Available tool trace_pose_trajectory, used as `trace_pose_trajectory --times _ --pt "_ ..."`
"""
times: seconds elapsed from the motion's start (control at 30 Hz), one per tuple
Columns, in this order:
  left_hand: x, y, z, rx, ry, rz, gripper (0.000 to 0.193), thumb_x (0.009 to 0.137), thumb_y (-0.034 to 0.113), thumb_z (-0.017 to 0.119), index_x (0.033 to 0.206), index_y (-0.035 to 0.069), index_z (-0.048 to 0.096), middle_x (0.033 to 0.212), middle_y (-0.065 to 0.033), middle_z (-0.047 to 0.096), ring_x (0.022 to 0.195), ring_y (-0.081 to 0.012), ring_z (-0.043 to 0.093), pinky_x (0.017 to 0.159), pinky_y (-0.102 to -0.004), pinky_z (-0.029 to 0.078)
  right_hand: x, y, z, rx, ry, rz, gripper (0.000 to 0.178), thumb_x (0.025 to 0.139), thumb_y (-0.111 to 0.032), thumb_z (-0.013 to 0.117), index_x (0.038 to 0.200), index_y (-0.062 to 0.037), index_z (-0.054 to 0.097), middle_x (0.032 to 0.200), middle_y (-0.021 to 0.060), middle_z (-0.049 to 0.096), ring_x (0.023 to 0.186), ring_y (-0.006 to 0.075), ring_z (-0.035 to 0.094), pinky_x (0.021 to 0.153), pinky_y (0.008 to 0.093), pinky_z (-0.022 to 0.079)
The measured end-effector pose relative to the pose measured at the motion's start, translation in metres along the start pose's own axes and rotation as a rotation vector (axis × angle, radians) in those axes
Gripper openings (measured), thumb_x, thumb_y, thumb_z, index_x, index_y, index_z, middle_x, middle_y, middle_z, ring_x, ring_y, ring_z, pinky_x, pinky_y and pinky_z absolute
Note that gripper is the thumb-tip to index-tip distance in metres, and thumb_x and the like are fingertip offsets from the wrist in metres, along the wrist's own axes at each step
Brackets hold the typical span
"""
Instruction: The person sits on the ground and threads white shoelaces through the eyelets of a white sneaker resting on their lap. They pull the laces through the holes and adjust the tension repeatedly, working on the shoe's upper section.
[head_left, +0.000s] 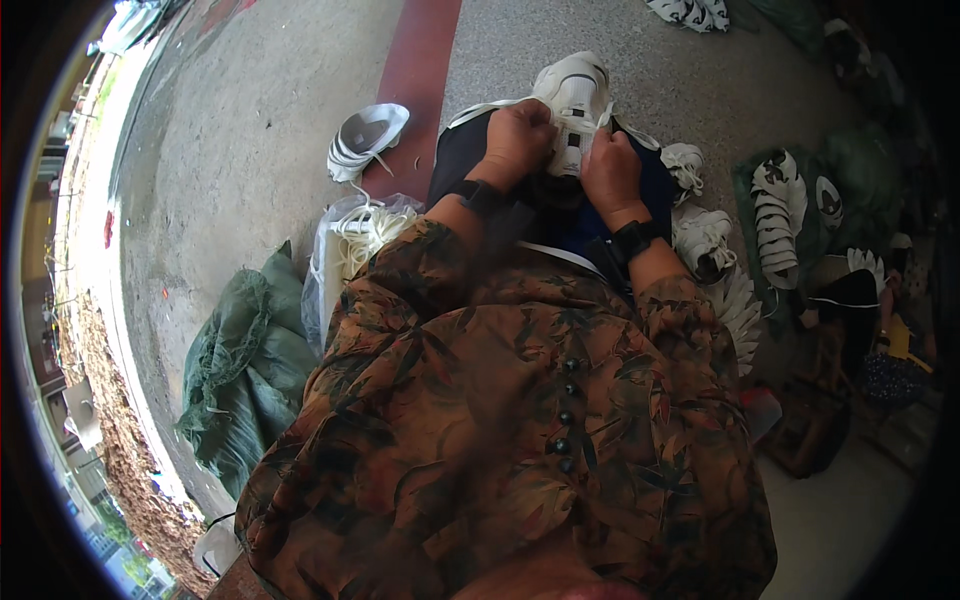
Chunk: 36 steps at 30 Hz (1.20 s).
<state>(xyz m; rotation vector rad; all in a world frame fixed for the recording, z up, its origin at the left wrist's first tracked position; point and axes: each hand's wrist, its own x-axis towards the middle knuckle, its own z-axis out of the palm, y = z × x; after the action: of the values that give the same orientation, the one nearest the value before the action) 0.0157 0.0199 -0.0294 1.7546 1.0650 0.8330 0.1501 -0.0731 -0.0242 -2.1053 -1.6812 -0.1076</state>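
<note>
A white sneaker (572,85) rests on my lap, its toe pointing away from me. My left hand (520,138) is closed at the left side of its lacing, fingertips pinched on the white shoelace (478,110), whose loose end trails off to the left. On the other side, my right hand (612,172) grips another stretch of the lace, which stands up between thumb and fingers. Crossed lace runs over the tongue between both hands. Fingers partly hide the eyelets. Each wrist wears a dark band.
Left of my lap lie nested white shoe uppers (366,140) and a clear plastic bag (318,250) with white laces. A green sack (245,345) sits nearer. To the right are white sneakers (704,238), stacked uppers (778,220) and green sacking (865,180). Another person is at far right.
</note>
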Motion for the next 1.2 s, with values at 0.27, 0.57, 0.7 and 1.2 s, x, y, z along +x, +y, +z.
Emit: trace_pose_trajectory --times 0.27,0.57,0.7,1.2 --pt "0.002 0.011 0.003 0.275 0.043 -0.028 0.019 0.07 0.022 0.068 0.075 0.005 0.065 0.073 -0.0172 0.064 0.074 -0.0333 0.064 0.07 -0.0396 0.051 -0.004 0.01 0.003 0.027 0.149 0.048 0.007 0.072 -0.009 0.059 0.071 -0.0041 0.054 0.067 0.0159 0.055 0.064 0.036 0.056 0.056 0.0448 0.045" --pt "-0.012 -0.002 0.011 0.762 -0.071 0.527 0.009 0.074 0.017 0.057 0.073 0.009 0.062 0.077 -0.0099 0.062 0.078 -0.0253 0.061 0.072 -0.0353 0.05 0.015 -0.008 0.017 0.219 0.049 -0.176 0.007 0.076 -0.013 0.06 0.079 -0.0062 0.057 0.076 0.0165 0.058 0.073 0.0373 0.057 0.061 0.0463 0.046" --pt "-0.001 -0.008 0.009 0.615 -0.045 0.36 0.012 0.074 0.016 0.057 0.074 0.005 0.061 0.077 -0.0129 0.063 0.076 -0.0289 0.062 0.069 -0.0377 0.051 0.022 -0.013 0.016 0.144 0.005 -0.147 0.009 0.075 -0.013 0.061 0.077 -0.0054 0.057 0.077 0.0155 0.058 0.073 0.0358 0.058 0.063 0.0449 0.047" --pt "0.006 -0.006 -0.007 0.322 -0.094 0.209 0.017 0.073 0.011 0.055 0.081 0.004 0.069 0.081 -0.0192 0.064 0.079 -0.0366 0.062 0.074 -0.0416 0.05 0.023 -0.023 0.012 0.049 -0.077 -0.274 0.01 0.077 -0.008 0.054 0.082 -0.0014 0.058 0.079 0.0185 0.057 0.07 0.0332 0.062 0.061 0.0408 0.053"
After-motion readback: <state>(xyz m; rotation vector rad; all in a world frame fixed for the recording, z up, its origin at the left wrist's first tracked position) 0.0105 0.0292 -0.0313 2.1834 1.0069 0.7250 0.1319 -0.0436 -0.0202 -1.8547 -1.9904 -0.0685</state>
